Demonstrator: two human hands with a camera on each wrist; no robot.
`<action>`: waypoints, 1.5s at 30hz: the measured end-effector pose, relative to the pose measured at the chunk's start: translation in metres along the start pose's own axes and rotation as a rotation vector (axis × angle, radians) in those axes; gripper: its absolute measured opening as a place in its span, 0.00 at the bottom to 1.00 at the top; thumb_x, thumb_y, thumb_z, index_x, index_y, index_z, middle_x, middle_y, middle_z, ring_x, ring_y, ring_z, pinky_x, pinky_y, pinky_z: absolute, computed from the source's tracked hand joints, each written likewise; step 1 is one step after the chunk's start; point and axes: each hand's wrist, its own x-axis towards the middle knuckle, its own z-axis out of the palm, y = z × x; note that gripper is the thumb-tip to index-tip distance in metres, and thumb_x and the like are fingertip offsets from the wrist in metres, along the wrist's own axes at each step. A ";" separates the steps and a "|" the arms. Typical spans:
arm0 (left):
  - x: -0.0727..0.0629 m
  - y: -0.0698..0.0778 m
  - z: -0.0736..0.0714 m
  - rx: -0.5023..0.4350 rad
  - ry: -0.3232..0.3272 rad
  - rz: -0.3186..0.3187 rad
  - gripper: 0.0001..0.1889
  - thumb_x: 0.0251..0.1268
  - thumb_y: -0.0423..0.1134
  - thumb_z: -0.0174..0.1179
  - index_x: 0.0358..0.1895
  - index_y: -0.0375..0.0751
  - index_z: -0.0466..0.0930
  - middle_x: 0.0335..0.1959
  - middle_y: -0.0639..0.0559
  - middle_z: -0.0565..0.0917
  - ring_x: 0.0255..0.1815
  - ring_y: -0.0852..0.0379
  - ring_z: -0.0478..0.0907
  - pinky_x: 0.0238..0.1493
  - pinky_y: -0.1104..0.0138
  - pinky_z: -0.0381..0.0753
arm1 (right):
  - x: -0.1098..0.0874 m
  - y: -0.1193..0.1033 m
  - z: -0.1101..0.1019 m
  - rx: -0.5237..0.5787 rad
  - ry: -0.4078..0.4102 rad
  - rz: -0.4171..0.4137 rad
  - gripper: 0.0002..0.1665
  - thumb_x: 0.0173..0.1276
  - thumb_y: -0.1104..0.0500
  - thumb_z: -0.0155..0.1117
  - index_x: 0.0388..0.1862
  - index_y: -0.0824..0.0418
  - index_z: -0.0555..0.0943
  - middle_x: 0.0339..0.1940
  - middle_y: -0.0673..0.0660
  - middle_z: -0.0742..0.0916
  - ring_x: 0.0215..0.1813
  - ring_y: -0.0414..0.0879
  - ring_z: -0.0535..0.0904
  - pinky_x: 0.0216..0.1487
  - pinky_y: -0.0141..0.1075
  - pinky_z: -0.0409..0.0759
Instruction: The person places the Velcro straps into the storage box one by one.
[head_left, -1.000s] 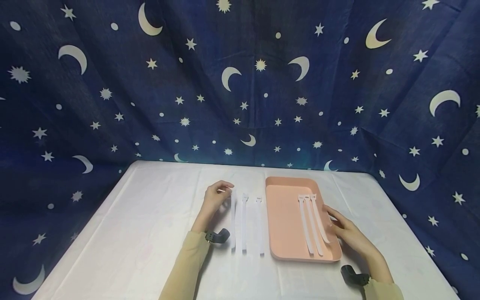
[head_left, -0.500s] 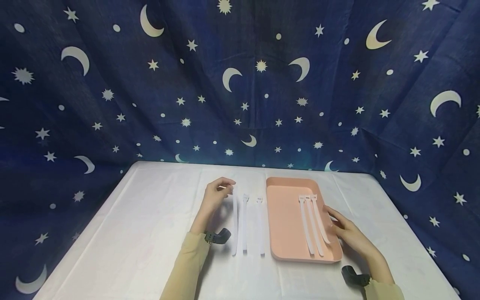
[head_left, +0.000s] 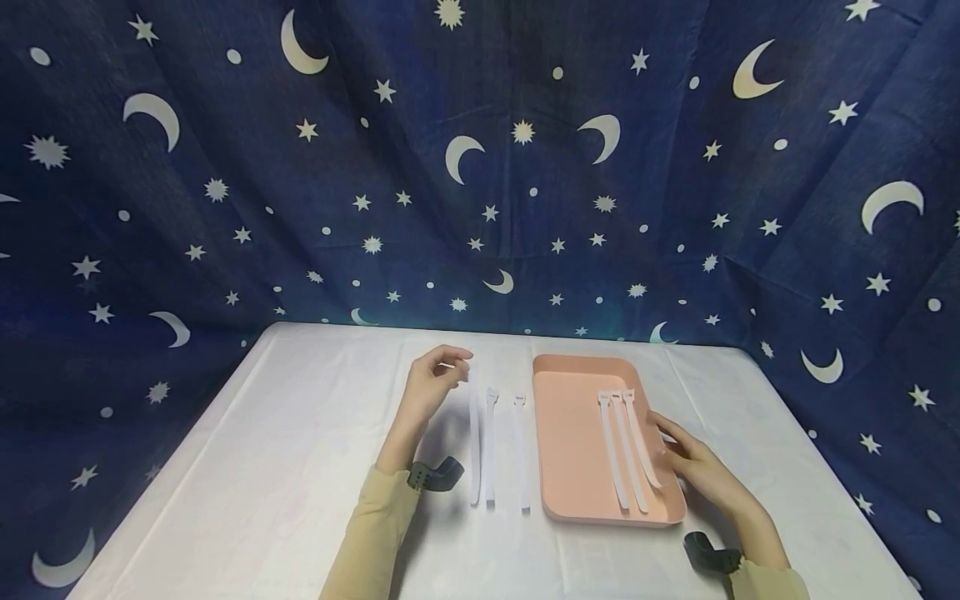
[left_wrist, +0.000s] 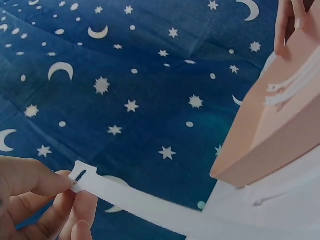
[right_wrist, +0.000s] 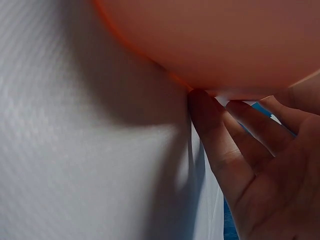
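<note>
My left hand (head_left: 431, 383) pinches a white hook-and-loop cable tie (left_wrist: 135, 200) by its slotted head, between thumb and fingers. The tie hangs down from the fingers, its head raised above the table. Just right of it, two more white cable ties (head_left: 491, 450) lie lengthwise on the table, heads at the far end. The pink tray (head_left: 566, 450) stands beside them, with three white cable ties (head_left: 617, 454) side by side in its right half. My right hand (head_left: 701, 475) holds the tray's right edge, thumb at the rim and fingers (right_wrist: 215, 130) against the outer side.
A white cloth covers the table (head_left: 300, 450). Behind it and at the sides hangs a dark blue curtain (head_left: 420, 167) with moons and stars. Black wrist cameras (head_left: 438, 473) sit on both wrists.
The left hand has risen a little, lifting the head of its cable tie, and the tie has shifted slightly right towards the others. The right hand and tray hold still.
</note>
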 end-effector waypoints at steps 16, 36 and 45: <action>-0.014 0.026 -0.001 -0.037 0.013 0.102 0.09 0.60 0.31 0.59 0.42 0.41 0.84 0.33 0.44 0.83 0.30 0.59 0.79 0.35 0.71 0.77 | 0.000 -0.002 0.001 0.004 -0.003 0.004 0.38 0.73 0.59 0.52 0.77 0.62 0.50 0.77 0.72 0.54 0.72 0.75 0.56 0.61 0.59 0.73; -0.031 0.042 0.024 -0.105 -0.071 0.155 0.08 0.61 0.30 0.61 0.44 0.39 0.84 0.36 0.40 0.83 0.31 0.58 0.80 0.32 0.73 0.74 | 0.000 -0.002 0.001 -0.005 0.002 0.000 0.37 0.73 0.59 0.51 0.77 0.62 0.51 0.76 0.72 0.55 0.72 0.75 0.56 0.61 0.60 0.73; -0.035 0.042 0.036 -0.100 -0.106 0.157 0.08 0.61 0.31 0.60 0.42 0.42 0.84 0.35 0.44 0.83 0.33 0.52 0.82 0.33 0.71 0.75 | 0.000 -0.002 0.000 -0.019 0.006 0.012 0.38 0.74 0.56 0.52 0.77 0.60 0.51 0.77 0.71 0.56 0.72 0.75 0.58 0.61 0.60 0.72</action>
